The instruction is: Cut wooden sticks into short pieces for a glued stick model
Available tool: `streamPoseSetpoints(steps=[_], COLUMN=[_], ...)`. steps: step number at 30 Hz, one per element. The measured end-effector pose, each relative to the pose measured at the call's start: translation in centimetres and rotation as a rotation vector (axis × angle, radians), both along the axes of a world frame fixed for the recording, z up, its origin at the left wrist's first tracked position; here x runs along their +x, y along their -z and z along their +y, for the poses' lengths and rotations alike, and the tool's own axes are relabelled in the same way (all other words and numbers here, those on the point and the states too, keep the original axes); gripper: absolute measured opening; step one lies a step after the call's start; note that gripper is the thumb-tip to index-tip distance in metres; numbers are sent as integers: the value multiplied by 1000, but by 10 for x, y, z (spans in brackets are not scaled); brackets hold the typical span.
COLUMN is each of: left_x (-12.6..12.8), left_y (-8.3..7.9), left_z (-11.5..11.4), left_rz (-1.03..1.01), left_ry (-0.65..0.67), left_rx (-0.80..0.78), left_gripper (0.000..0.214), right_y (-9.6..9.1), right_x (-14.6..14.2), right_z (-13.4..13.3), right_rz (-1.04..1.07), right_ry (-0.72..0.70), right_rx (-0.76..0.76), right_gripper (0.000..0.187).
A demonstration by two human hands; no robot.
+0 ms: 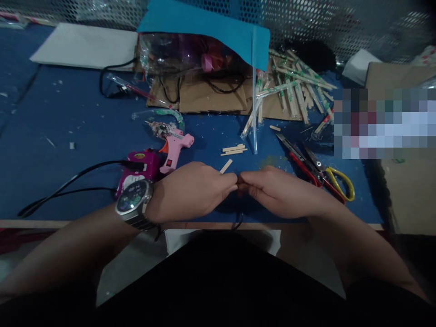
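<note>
Close to the table's front edge, my left hand and my right hand meet fingertip to fingertip. Both are closed in a pinch. Whatever sits between the fingertips is hidden by the fingers. Just behind my left hand a short wooden stick piece sticks out; whether it lies on the table or touches the hand I cannot tell. A few cut wooden stick pieces lie beyond it. Left of these is a pink glue gun with an orange trigger. A watch is on my left wrist.
A magenta box with a plugged-in cable is at left. Scissors and a red-handled cutter lie right of my hands. Wrapped chopsticks are heaped on cardboard behind. A clear bag and a white sheet lie at the back.
</note>
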State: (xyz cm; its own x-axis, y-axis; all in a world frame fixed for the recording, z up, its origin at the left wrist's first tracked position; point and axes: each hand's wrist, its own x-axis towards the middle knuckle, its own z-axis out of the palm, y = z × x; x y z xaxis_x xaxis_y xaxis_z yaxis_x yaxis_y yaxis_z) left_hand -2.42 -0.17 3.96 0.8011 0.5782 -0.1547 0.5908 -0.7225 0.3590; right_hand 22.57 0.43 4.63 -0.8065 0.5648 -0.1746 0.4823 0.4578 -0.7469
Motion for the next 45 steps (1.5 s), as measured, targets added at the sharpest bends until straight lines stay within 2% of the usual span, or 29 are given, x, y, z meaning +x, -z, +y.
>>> streamPoseSetpoints(steps=[3, 6, 9, 11, 15, 18, 21, 24, 27, 29, 31, 34, 36, 38, 40, 42, 43, 45], left_x=[-1, -4, -6, -6, -3, 0, 3, 6, -1, -18, -44, -87, -107, -117, -120, -120, -120, -117], left_y=[1, -1, -4, -7, -11, -15, -19, -26, -41, -57, -77, -100, -103, -95, -79, -60, -52, -38], left_z=[-1, 0, 1, 1, -1, -4, -9, -18, -26, -19, 4, 68, 119, 164, 199, 222, 231, 243], left_rz=[3, -114, -257, -326, -392, -387, -371, -266, -95, -13, 111, 270, 393, 422, 424, 382, 338, 195], left_ry=[30, -20, -110, -188, -243, -232, -226, -243, -266, -314, -450, -575, -763, -783, -813, -816, -808, -725], left_rx=[77, 56, 10, -22, -95, -163, -206, -204, -178, -64, 82, 397, 398, 322, 295, 291, 297, 307], left_gripper=[25, 32, 34, 36, 39, 41, 42, 42, 35, 42, 45, 51, 50, 47, 48, 56, 52, 51], right_y=[4, 6, 8, 11, 19, 24, 26, 25, 23, 22, 22, 23, 25, 27, 30, 32, 33, 35], right_x=[2, 2, 1, 0, -2, -3, -3, -3, -5, -6, -6, -7, -8, -8, -9, -9, -9, -9], right_z=[3, 5, 4, 1, -3, -3, -3, -5, -7, -7, -7, -5, -4, -3, -2, -1, 0, 1], right_rz=[66, 165, 298, 374, 411, 413, 417, 423, 450, 476, 500, 513, 504, 487, 478, 478, 483, 493], right_ry=[13, 64, 176, 245, 299, 263, 252, 289, 320, 323, 317, 303, 294, 286, 282, 271, 266, 257], right_rx=[-74, -40, 33, 100, 357, 479, 543, 595, 607, 597, 583, 551, 515, 471, 436, 426, 431, 441], right_gripper=[24, 31, 31, 24, 21, 9, 14, 19, 22, 20, 18, 18, 20, 21, 22, 21, 19, 17])
